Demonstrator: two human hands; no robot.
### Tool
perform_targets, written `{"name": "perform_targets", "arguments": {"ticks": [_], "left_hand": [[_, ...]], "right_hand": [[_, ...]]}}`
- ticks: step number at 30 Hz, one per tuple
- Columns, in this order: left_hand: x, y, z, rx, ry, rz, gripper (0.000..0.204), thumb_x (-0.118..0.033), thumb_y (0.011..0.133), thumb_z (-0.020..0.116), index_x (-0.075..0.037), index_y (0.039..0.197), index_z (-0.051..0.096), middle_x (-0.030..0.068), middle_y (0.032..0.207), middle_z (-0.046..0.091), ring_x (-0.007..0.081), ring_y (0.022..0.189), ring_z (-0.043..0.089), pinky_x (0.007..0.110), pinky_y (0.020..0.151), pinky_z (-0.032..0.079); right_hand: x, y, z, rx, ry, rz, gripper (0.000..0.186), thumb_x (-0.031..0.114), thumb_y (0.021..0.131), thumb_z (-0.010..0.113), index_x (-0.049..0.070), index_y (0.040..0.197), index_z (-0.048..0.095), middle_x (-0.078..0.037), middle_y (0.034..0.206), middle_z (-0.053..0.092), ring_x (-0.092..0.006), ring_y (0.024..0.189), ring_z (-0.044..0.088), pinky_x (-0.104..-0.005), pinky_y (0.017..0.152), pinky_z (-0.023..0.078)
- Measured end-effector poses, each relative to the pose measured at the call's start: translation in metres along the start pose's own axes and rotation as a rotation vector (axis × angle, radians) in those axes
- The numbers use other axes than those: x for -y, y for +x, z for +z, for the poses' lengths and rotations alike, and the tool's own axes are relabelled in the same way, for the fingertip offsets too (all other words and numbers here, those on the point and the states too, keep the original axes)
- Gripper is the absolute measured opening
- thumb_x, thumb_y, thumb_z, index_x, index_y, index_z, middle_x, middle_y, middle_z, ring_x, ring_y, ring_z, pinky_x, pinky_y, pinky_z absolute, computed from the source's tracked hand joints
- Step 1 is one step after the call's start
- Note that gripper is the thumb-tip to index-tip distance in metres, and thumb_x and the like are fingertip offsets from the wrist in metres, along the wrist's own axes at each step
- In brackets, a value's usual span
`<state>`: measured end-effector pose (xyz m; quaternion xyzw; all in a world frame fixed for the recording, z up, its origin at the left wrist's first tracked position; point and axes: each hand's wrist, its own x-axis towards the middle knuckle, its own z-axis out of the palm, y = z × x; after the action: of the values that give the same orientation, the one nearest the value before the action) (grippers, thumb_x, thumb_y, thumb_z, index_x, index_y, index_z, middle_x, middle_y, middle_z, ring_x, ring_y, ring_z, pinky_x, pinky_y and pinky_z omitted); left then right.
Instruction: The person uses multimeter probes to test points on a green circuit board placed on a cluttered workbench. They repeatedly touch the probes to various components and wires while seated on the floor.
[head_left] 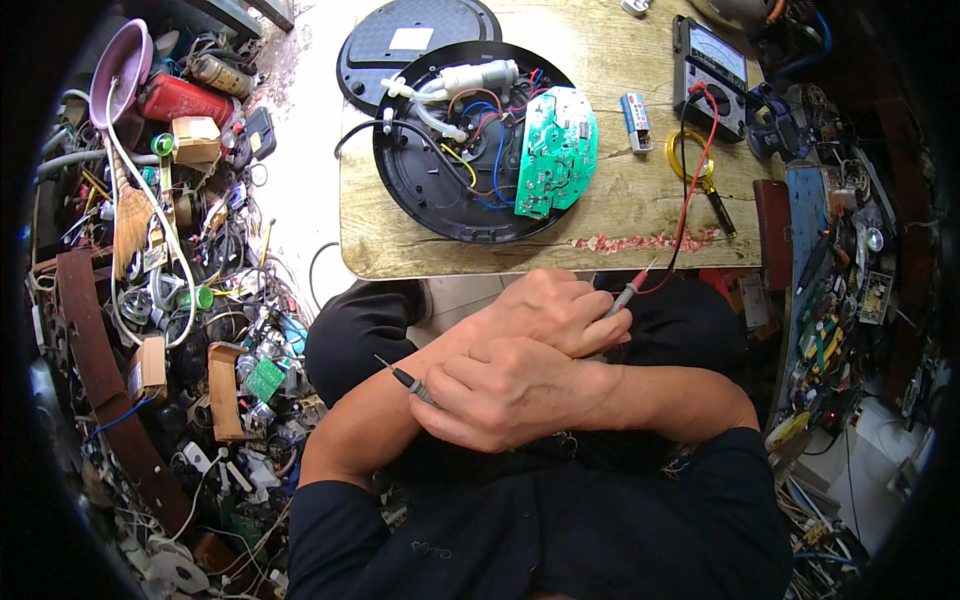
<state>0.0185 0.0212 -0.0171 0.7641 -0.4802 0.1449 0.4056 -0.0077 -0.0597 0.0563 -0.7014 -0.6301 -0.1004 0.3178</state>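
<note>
My forearms cross in front of my lap, the right one lying over the left. My left hand (555,312) is closed around a red-tipped meter probe (627,295), its point up at the table's front edge. In my right hand (500,390) is a black-tipped meter probe (408,384), pointing to the upper left over my left forearm. Beyond both hands, a round black appliance base (420,190) lies opened on the table. It holds a green circuit board (556,150), a white pump-like cylinder (480,77), tubing and coloured wires. Neither probe touches it.
The wooden table (640,205) carries a round black cover (375,45), an analog multimeter (711,75) with red and black leads, a small battery-like box (636,122) and a yellow-rimmed magnifier (690,160). Piled parts crowd the left; a tool shelf (810,270) stands right.
</note>
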Motion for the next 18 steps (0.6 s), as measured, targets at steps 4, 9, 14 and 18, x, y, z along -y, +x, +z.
{"name": "perform_targets", "arguments": {"ticks": [4, 9, 14, 18], "left_hand": [[-0.0020, 0.0028, -0.0038, 0.017, -0.015, -0.008, 0.024, -0.021, 0.084, 0.081, -0.009, 0.098, 0.066, 0.0019, 0.072, 0.053, 0.0181, 0.056, 0.058, 0.033, 0.047, 0.046], [-0.0020, 0.0020, -0.0026, 0.003, -0.025, -0.008, 0.027, -0.023, 0.085, 0.082, -0.007, 0.100, 0.066, 0.0019, 0.073, 0.055, 0.0184, 0.056, 0.059, 0.033, 0.047, 0.046], [-0.0013, 0.0015, -0.0010, -0.007, -0.032, 0.000, 0.029, -0.025, 0.086, 0.083, -0.006, 0.102, 0.067, 0.0022, 0.073, 0.056, 0.0189, 0.056, 0.059, 0.033, 0.047, 0.046], [-0.0019, 0.0024, -0.0013, 0.000, -0.023, 0.001, 0.030, -0.025, 0.086, 0.083, -0.006, 0.102, 0.067, 0.0026, 0.074, 0.056, 0.0193, 0.056, 0.060, 0.034, 0.047, 0.046]], "right_hand": [[0.0002, -0.0021, 0.0034, -0.009, -0.006, -0.003, 0.022, 0.020, 0.083, 0.066, 0.001, 0.093, 0.071, -0.012, 0.087, 0.072, -0.0244, 0.079, 0.070, -0.0380, 0.068, 0.056], [0.0002, -0.0008, 0.0023, -0.003, -0.012, -0.011, 0.021, 0.020, 0.083, 0.066, 0.002, 0.093, 0.072, -0.012, 0.087, 0.072, -0.0242, 0.078, 0.070, -0.0383, 0.069, 0.056], [0.0016, -0.0022, 0.0029, -0.007, -0.019, 0.011, 0.022, 0.020, 0.083, 0.066, 0.002, 0.094, 0.072, -0.011, 0.087, 0.072, -0.0234, 0.078, 0.070, -0.0377, 0.068, 0.056], [0.0016, -0.0027, 0.0039, -0.010, -0.028, 0.010, 0.022, 0.020, 0.083, 0.066, 0.002, 0.094, 0.072, -0.011, 0.087, 0.072, -0.0230, 0.078, 0.070, -0.0373, 0.066, 0.055]]}}
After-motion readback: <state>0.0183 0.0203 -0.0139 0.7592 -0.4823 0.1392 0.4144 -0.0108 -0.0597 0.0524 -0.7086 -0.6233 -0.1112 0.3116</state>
